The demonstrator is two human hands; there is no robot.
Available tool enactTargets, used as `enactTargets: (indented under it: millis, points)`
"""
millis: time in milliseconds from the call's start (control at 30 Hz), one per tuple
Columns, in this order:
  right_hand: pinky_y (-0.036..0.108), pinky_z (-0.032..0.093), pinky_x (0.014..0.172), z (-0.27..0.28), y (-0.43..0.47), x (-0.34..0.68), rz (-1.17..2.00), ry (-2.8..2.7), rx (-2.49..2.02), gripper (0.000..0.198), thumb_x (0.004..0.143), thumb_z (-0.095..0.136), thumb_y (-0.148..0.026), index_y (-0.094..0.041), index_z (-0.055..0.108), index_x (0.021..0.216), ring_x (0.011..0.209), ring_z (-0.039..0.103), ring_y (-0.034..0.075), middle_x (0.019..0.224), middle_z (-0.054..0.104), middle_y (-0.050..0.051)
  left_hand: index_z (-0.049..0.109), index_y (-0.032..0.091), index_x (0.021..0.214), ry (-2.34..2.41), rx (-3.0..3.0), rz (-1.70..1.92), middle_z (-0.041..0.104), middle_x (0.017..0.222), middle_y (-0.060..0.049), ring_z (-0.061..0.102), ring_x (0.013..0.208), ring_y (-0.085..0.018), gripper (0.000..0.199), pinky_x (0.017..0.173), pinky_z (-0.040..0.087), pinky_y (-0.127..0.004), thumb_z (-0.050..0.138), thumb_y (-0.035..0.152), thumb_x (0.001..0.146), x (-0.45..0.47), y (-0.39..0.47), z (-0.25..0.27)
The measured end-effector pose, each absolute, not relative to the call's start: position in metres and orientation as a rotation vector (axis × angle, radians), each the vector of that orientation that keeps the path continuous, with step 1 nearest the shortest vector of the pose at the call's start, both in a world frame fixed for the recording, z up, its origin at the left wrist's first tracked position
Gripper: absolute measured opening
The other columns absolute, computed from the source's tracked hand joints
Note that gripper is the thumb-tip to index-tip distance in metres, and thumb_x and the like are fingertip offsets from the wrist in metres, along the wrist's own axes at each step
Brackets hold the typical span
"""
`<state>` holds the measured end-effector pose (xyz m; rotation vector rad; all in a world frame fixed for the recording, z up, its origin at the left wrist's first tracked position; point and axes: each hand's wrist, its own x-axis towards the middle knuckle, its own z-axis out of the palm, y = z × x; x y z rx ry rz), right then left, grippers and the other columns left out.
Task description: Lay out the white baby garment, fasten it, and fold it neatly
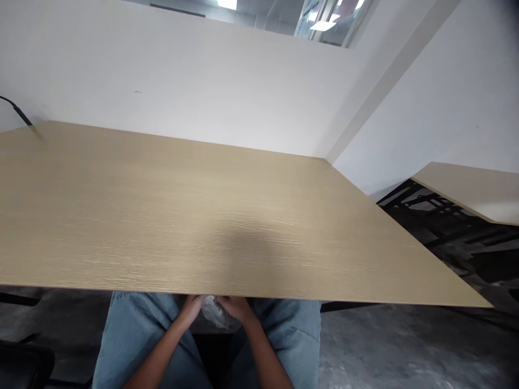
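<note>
Below the front edge of the wood-coloured table (162, 216), my left hand (193, 306) and my right hand (235, 307) are close together between my knees. A crumpled, see-through plastic bag (215, 314) hangs between them, and both hands are closed on its upper part. The tabletop's edge covers my fingertips and the top of the bag. Whether anything is inside the bag I cannot tell.
A white partition (227, 92) rises behind the table, with another white panel (458, 102) at the right. At the far left a black cable (20, 114) meets the tabletop. A second table (474, 189) and a black chair (24, 362) stand nearby.
</note>
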<state>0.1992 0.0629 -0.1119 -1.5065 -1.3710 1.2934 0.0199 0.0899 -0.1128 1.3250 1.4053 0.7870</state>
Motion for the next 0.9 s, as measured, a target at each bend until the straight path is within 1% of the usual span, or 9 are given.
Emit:
enactTargets:
  millis: [167, 267, 367, 467, 567, 633, 733, 900]
  points:
    - [0.048, 0.038, 0.114, -0.107, 0.060, 0.196, 1.278, -1.488, -1.456, 0.040, 0.087, 0.067, -0.044, -0.026, 0.072, 0.123, 0.131, 0.055, 0.032, 0.133, 0.067, 0.008, 0.077, 0.021, 0.085, 1.227, 1.351, 0.713, 0.080, 0.102, -0.006, 0.067, 0.112, -0.032, 0.035, 0.104, 0.050, -0.046, 0.056, 0.047, 0.075, 0.016, 0.085, -0.111]
    - [0.050, 0.032, 0.118, -0.101, 0.060, 0.194, 1.227, -1.509, -1.448, 0.041, 0.087, 0.065, -0.040, -0.028, 0.071, 0.126, 0.136, 0.051, 0.032, 0.136, 0.066, 0.007, 0.076, 0.021, 0.095, 1.195, 1.402, 0.716, 0.078, 0.113, -0.006, 0.065, 0.117, -0.031, 0.035, 0.106, 0.048, -0.045, 0.057, 0.037, 0.071, 0.015, 0.082, -0.115]
    - [0.051, 0.025, 0.122, -0.096, 0.060, 0.194, 1.186, -1.525, -1.466, 0.042, 0.086, 0.067, -0.042, -0.027, 0.071, 0.125, 0.139, 0.047, 0.033, 0.133, 0.067, 0.007, 0.075, 0.019, 0.103, 1.212, 1.420, 0.724, 0.077, 0.113, -0.009, 0.067, 0.114, -0.032, 0.039, 0.102, 0.051, -0.045, 0.059, 0.032, 0.069, 0.016, 0.081, -0.120]
    - [0.051, 0.021, 0.124, -0.095, 0.060, 0.196, 1.173, -1.527, -1.480, 0.046, 0.087, 0.068, -0.045, -0.026, 0.069, 0.128, 0.143, 0.043, 0.033, 0.140, 0.063, 0.008, 0.074, 0.019, 0.105, 1.228, 1.490, 0.749, 0.077, 0.112, -0.011, 0.068, 0.112, -0.032, 0.038, 0.102, 0.051, -0.045, 0.062, 0.029, 0.070, 0.018, 0.082, -0.124]
    - [0.050, 0.017, 0.125, -0.097, 0.059, 0.198, 1.190, -1.517, -1.477, 0.051, 0.086, 0.068, -0.046, -0.025, 0.066, 0.133, 0.148, 0.036, 0.032, 0.147, 0.057, 0.008, 0.074, 0.020, 0.102, 1.297, 1.611, 0.804, 0.076, 0.115, -0.010, 0.065, 0.117, -0.032, 0.035, 0.109, 0.046, -0.047, 0.067, 0.023, 0.068, 0.017, 0.085, -0.130]
    - [0.050, 0.016, 0.126, -0.099, 0.059, 0.199, 1.194, -1.492, -1.484, 0.052, 0.084, 0.070, -0.046, -0.024, 0.067, 0.131, 0.150, 0.033, 0.032, 0.146, 0.058, 0.009, 0.075, 0.022, 0.100, 1.390, 1.676, 0.858, 0.076, 0.117, -0.009, 0.062, 0.123, -0.034, 0.033, 0.113, 0.042, -0.050, 0.069, 0.023, 0.067, 0.016, 0.087, -0.135]
    - [0.050, 0.016, 0.126, -0.103, 0.059, 0.199, 1.195, -1.459, -1.499, 0.046, 0.081, 0.075, -0.045, -0.025, 0.071, 0.123, 0.149, 0.034, 0.034, 0.145, 0.059, 0.010, 0.075, 0.022, 0.103, 1.498, 1.729, 0.933, 0.074, 0.121, -0.009, 0.057, 0.131, -0.034, 0.033, 0.116, 0.039, -0.052, 0.069, 0.028, 0.071, 0.014, 0.088, -0.140]
    - [0.051, 0.020, 0.124, -0.110, 0.059, 0.199, 1.218, -1.469, -1.486, 0.042, 0.084, 0.070, -0.043, -0.025, 0.072, 0.121, 0.143, 0.044, 0.033, 0.137, 0.065, 0.009, 0.075, 0.019, 0.111, 1.392, 1.783, 0.898, 0.074, 0.123, -0.011, 0.062, 0.124, -0.033, 0.037, 0.111, 0.045, -0.050, 0.064, 0.029, 0.077, 0.016, 0.084, -0.134]
